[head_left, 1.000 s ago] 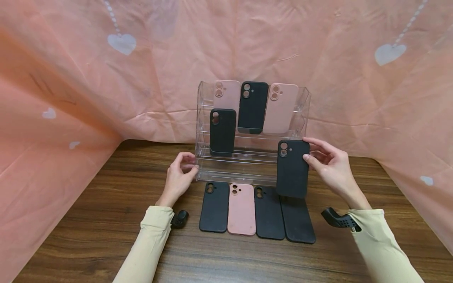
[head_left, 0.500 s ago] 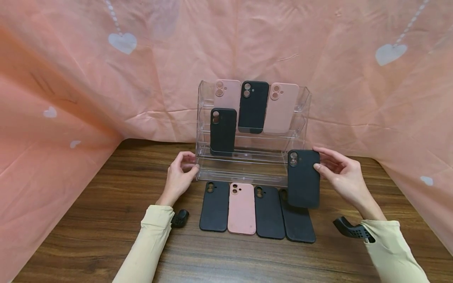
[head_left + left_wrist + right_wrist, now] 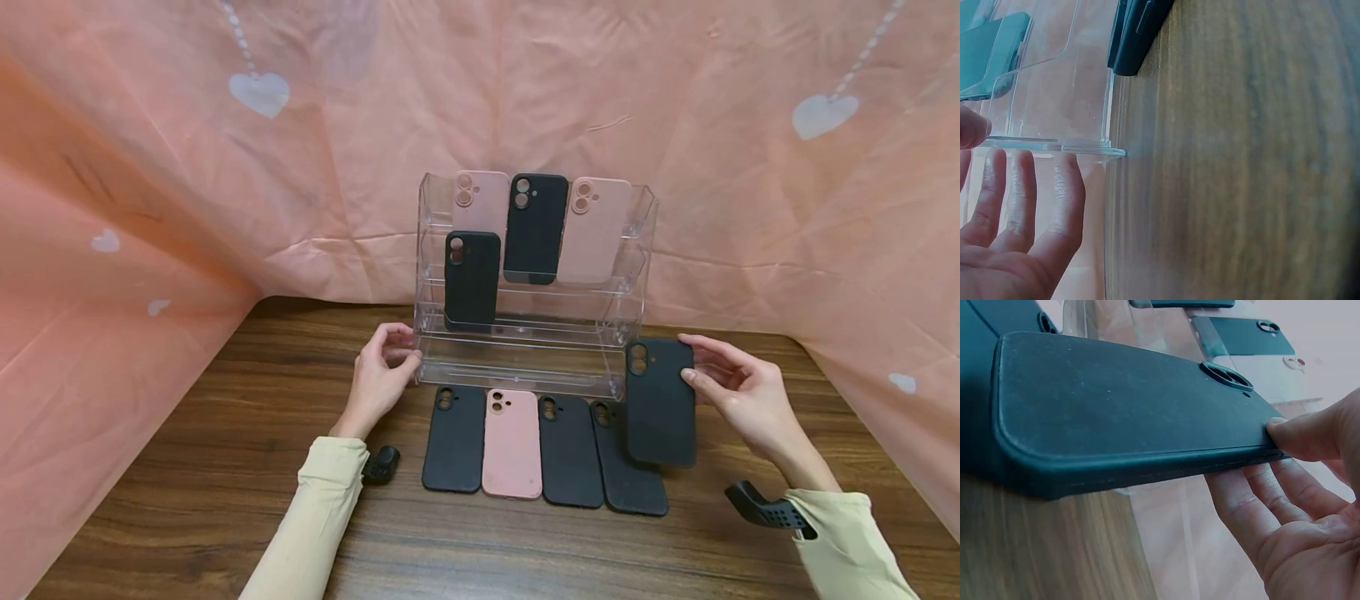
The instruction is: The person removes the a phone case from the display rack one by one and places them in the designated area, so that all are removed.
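In the head view my right hand (image 3: 746, 392) pinches a black phone case (image 3: 660, 404) by its right edge. It hangs upright over the right part of the black case (image 3: 626, 475) at the row's right end. The right wrist view shows my thumb on the back of the held case (image 3: 1129, 406) and fingers beneath its edge. My left hand (image 3: 382, 375) grips the left side of a clear stepped display rack (image 3: 517, 373). Thumb and fingers lie on either side of its clear wall (image 3: 1054, 142) in the left wrist view.
Two pink cases, one (image 3: 595, 233) at right, and a black case (image 3: 536, 229) stand on the rack's upper tier. Another black case (image 3: 472, 279) is one tier lower. A pink case (image 3: 512, 446) lies between black ones on the wooden table (image 3: 420, 550). Pink cloth (image 3: 375, 125) hangs behind.
My right hand has moved right and down toward me with the black phone case, from before the rack to over the row's right end. My left hand stays on the rack.
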The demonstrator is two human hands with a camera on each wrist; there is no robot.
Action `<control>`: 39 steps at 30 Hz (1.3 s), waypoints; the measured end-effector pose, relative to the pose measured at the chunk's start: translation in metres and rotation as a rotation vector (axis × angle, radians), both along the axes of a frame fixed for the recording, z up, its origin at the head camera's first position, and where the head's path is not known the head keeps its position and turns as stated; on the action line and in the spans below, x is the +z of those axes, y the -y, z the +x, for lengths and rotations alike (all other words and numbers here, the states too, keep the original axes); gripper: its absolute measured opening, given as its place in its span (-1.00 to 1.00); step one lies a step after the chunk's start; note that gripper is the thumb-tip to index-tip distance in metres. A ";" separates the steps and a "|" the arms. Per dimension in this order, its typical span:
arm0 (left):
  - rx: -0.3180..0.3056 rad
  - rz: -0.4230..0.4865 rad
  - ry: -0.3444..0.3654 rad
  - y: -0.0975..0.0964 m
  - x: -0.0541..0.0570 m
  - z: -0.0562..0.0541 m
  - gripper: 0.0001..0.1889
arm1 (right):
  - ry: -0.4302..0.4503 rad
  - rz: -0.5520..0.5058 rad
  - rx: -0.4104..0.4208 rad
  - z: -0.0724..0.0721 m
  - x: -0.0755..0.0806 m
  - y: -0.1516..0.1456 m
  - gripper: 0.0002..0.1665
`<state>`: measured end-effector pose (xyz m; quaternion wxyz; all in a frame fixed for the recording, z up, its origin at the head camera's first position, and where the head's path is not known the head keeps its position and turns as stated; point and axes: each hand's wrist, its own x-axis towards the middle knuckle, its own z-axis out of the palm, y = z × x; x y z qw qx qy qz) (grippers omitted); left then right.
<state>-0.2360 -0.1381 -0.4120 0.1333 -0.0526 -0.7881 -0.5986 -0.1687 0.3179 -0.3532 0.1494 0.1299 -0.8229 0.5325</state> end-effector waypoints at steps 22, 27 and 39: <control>0.006 -0.011 -0.008 0.000 -0.002 -0.001 -0.68 | 0.269 0.034 0.010 0.019 -0.022 -0.044 -0.42; 0.008 -0.015 -0.004 0.000 -0.002 -0.001 -0.68 | 0.295 0.035 0.025 0.020 -0.027 -0.055 -0.42; 0.009 -0.019 -0.006 -0.001 -0.001 0.000 -0.68 | 0.286 0.198 -0.006 0.017 -0.033 -0.055 -0.46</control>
